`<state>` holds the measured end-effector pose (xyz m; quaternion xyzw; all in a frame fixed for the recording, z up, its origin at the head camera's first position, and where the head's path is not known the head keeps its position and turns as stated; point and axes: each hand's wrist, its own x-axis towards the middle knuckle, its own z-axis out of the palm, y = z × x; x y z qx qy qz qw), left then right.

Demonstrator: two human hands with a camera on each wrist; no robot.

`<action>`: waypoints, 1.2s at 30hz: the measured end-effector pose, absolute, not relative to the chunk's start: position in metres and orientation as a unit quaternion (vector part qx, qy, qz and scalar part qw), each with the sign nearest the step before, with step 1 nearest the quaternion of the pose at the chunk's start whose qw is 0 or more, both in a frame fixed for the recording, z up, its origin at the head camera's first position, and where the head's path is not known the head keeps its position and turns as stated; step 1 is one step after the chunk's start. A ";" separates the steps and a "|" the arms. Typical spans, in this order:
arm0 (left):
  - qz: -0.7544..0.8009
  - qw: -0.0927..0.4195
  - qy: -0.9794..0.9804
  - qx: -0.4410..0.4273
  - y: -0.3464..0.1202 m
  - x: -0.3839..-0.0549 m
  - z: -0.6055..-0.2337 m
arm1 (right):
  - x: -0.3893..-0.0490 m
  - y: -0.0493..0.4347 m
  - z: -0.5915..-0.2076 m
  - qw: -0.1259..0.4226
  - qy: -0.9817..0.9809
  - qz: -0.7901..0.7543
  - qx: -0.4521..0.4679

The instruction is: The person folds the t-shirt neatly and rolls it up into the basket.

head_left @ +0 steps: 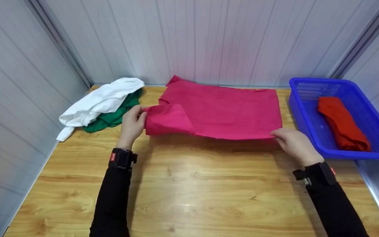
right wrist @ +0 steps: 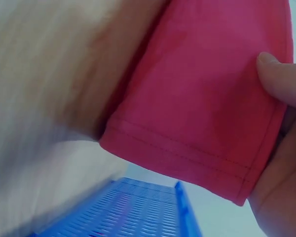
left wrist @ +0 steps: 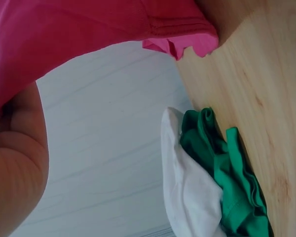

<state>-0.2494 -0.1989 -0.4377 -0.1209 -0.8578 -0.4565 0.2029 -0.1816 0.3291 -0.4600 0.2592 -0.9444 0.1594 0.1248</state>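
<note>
Pink cloth (head_left: 229, 112) stretched between left hand (head_left: 133, 124) and right hand (head_left: 295, 144), edges pinched.

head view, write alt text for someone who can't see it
A person's left hand and right hand hold a pink cloth by its near side over a wooden table. A white cloth and green cloth lie together at left; at right, a blue basket holds an orange cloth.
</note>
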 end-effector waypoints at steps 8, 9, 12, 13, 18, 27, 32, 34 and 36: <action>-0.446 0.239 -0.852 -0.137 -0.202 -0.235 -0.428 | -0.174 0.328 -0.443 0.153 -0.930 0.192 0.275; -0.447 0.241 -0.850 -0.138 -0.202 -0.234 -0.426 | -0.174 0.328 -0.442 0.154 -0.929 0.194 0.274; -0.448 0.244 -0.849 -0.140 -0.202 -0.231 -0.422 | -0.174 0.329 -0.440 0.164 -0.928 0.198 0.271; -0.447 0.245 -0.849 -0.140 -0.202 -0.230 -0.420 | -0.174 0.329 -0.439 0.170 -0.926 0.200 0.270; -0.445 0.257 -0.845 -0.151 -0.200 -0.223 -0.411 | -0.175 0.329 -0.436 0.199 -0.920 0.207 0.267; -0.458 0.269 -0.832 -0.158 -0.198 -0.212 -0.394 | -0.177 0.330 -0.436 0.232 -0.909 0.221 0.269; -0.457 0.256 -0.838 -0.152 -0.199 -0.218 -0.398 | -0.179 0.331 -0.440 0.227 -0.911 0.226 0.260; -0.454 0.249 -0.843 -0.149 -0.200 -0.223 -0.404 | -0.181 0.330 -0.443 0.217 -0.914 0.224 0.260; -0.452 0.240 -0.847 -0.145 -0.200 -0.227 -0.411 | -0.183 0.330 -0.447 0.205 -0.918 0.220 0.258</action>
